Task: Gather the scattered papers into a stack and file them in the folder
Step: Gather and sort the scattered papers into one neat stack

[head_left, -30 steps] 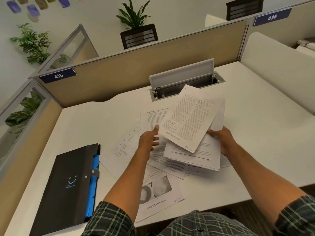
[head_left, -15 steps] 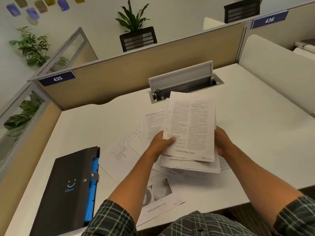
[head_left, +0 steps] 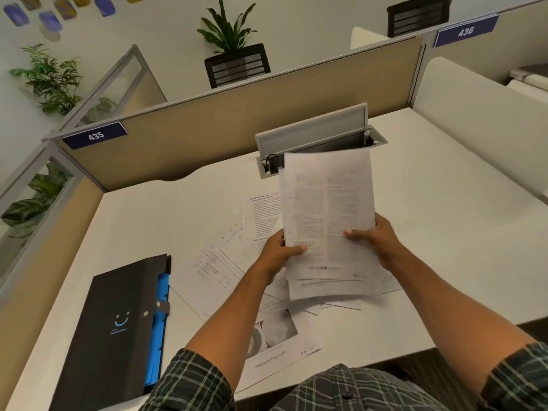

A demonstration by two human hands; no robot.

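Note:
Both hands hold a small stack of printed sheets [head_left: 327,215] upright above the white desk [head_left: 444,232]. My left hand [head_left: 280,252] grips its lower left edge and my right hand [head_left: 376,238] its lower right edge, thumbs on the front page. Loose sheets still lie on the desk beneath: a text page [head_left: 261,215], a table page [head_left: 213,265] and a page with pictures [head_left: 278,339] near the front edge. A black folder [head_left: 115,330] with blue dividers showing lies closed at the desk's front left, well apart from both hands.
An open grey cable box [head_left: 314,137] with its lid raised sits at the back of the desk, just behind the held sheets. Tan partitions [head_left: 207,134] close the back and left sides; a white panel [head_left: 480,114] closes the right.
The top sheet was swung straight onto the held pile. My left hand closed on the pile's left edge, and both hands lifted the stack more upright.

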